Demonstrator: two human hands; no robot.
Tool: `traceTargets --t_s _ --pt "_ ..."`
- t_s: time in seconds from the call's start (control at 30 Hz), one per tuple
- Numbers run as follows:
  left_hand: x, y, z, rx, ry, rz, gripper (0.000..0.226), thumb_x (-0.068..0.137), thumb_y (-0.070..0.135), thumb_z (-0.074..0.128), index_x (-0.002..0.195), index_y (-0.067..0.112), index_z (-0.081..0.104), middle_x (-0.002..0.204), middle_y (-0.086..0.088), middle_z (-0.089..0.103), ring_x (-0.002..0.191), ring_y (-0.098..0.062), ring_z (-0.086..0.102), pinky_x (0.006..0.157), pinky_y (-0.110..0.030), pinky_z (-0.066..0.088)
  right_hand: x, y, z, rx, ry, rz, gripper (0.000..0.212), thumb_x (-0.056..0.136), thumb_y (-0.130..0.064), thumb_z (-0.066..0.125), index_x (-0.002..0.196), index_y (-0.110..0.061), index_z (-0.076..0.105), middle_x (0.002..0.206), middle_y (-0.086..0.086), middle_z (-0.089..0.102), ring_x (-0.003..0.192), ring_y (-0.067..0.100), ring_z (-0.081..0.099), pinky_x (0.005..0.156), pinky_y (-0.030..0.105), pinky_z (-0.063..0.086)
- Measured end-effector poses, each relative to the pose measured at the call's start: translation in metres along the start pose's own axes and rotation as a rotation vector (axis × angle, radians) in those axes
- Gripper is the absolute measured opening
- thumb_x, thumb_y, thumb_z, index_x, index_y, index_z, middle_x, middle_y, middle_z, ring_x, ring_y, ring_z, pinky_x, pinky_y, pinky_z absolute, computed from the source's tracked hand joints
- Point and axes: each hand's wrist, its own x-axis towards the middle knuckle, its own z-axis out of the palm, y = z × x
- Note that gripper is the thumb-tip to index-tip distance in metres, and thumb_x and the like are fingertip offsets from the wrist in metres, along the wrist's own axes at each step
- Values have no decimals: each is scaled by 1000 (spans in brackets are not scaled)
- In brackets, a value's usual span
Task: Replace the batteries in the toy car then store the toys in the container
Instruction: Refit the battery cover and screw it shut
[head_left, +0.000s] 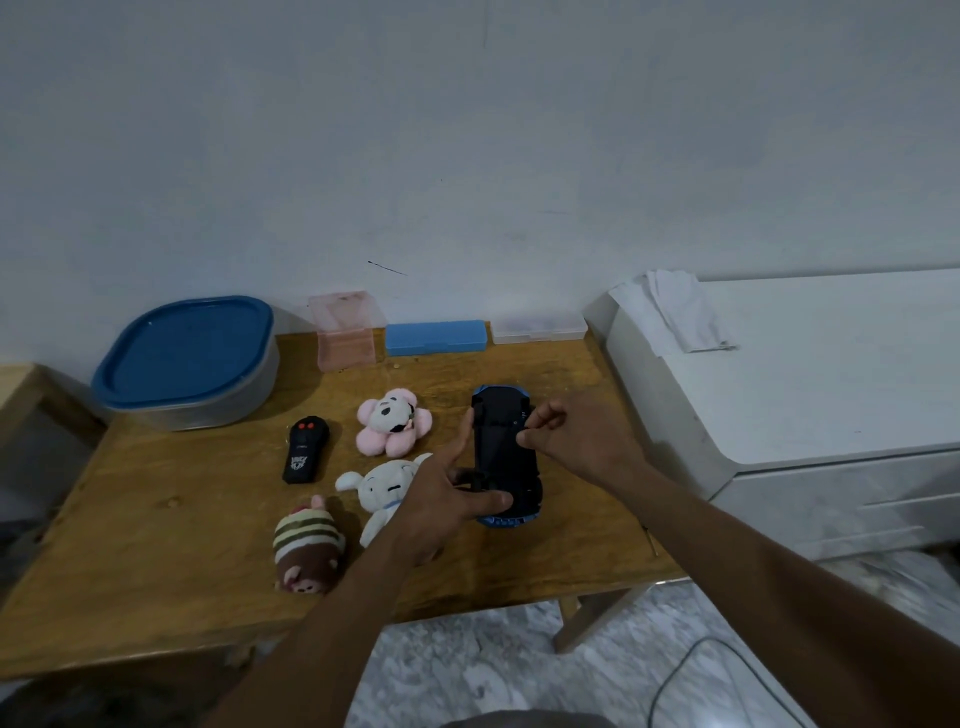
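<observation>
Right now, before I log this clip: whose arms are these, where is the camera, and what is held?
No machine here: a person works bare-handed, and the single camera sits on their head, looking down. The left hand grips an upturned blue toy car with a black underside. The right hand pinches at that underside; what it pinches is too small to tell. On the wooden table lie a black remote control with red buttons, a pink flower plush, a white plush, a striped brown plush and a grey container under a blue lid.
</observation>
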Motion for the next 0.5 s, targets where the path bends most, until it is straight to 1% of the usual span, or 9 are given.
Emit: traceTargets --t_s 0.07,0.2,0.37,0.5 --pt "1 0 1 2 16 5 106 73 0 81 152 38 20 120 2 70 110 -18 66 95 -51 52 -1 0 3 8 17 11 18 78 -26 76 90 -16 68 81 -9 62 71 -1 53 56 12 33" --pt "2 -2 3 24 29 13 108 72 1 82 152 39 19 117 2 71 107 -17 67 95 -50 53 -2 0 7 27 42 5 19 78 -23 77 89 -13 66 88 -4 64 76 3 56 58 13 36" --pt "2 -3 4 48 20 24 109 71 6 83 151 41 17 121 2 69 111 -21 66 96 -52 52 -3 1 8 42 66 23 24 76 -22 79 91 -12 64 81 -5 60 70 4 55 56 13 36" --pt "2 0 8 42 13 35 109 72 2 81 152 37 17 120 3 70 110 -21 66 96 -51 52 -4 -1 6 85 62 41 30 75 -18 79 95 -14 58 81 -3 58 68 3 52 55 14 35"
